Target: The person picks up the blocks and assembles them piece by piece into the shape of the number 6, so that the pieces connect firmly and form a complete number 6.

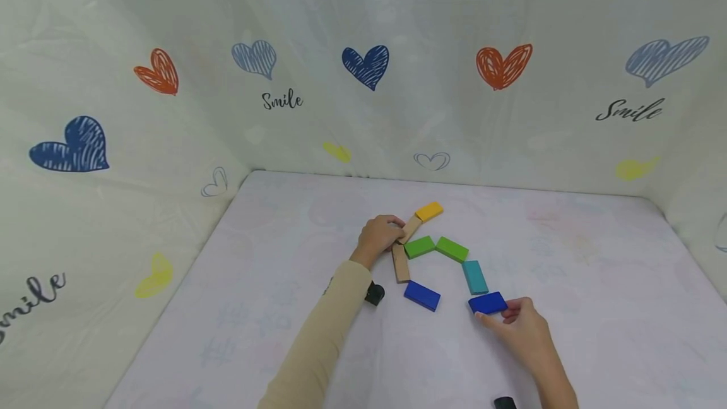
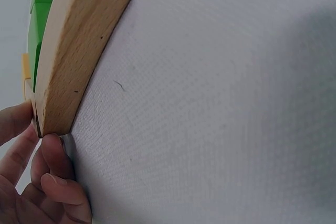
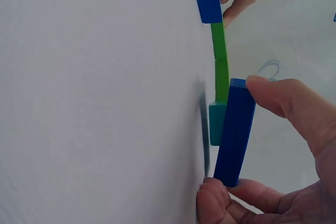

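Probably light and stiff, hardly fragile, the blue rectangular block (image 1: 488, 303) lies right of and below the frame's centre; its painted faces may be slightly slick, so its short ends look the best hold, where the right hand (image 1: 525, 333) pinches it. Just above sits a teal block (image 1: 475, 277). Near the centre, well apart, the left hand (image 1: 379, 237) touches the plain wooden blocks (image 1: 401, 264); whether it pinches one, I cannot tell.

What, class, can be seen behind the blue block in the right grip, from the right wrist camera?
Behind the blue block, part of a teal block shows at its left edge; the rest is covered.
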`<action>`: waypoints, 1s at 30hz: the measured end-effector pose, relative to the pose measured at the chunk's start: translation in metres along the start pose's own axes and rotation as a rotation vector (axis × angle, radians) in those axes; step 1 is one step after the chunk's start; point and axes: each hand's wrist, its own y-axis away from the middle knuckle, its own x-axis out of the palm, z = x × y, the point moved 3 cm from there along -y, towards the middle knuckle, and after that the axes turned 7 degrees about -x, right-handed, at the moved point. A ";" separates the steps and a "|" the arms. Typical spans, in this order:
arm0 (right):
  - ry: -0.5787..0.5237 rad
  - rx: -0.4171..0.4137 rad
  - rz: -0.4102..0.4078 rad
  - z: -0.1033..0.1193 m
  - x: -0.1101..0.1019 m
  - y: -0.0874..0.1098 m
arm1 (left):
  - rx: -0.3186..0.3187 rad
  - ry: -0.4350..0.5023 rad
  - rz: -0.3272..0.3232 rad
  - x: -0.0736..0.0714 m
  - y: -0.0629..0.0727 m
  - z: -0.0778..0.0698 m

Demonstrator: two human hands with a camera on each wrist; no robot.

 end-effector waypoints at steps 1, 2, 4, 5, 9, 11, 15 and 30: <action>0.001 -0.005 0.004 0.001 0.001 0.001 | 0.001 -0.001 -0.001 0.000 0.000 0.000; 0.002 -0.011 0.009 0.003 0.002 0.002 | 0.002 -0.003 -0.002 0.000 0.000 0.000; 0.007 -0.023 0.018 0.006 0.003 0.003 | 0.000 0.001 0.002 0.000 0.000 0.000; 0.012 -0.030 0.021 0.007 0.004 0.004 | 0.001 0.000 0.001 0.000 0.000 0.000; 0.036 -0.061 0.032 0.012 0.008 0.006 | -0.001 0.002 0.001 0.000 -0.001 0.000; 0.045 -0.082 0.031 0.014 0.010 0.007 | 0.002 -0.001 0.001 0.000 -0.001 0.000; 0.054 -0.108 0.013 0.016 0.013 0.007 | 0.007 -0.005 0.001 0.000 0.000 0.000; 0.115 -0.136 -0.002 0.022 0.021 0.006 | -0.002 -0.008 -0.001 -0.002 0.002 -0.001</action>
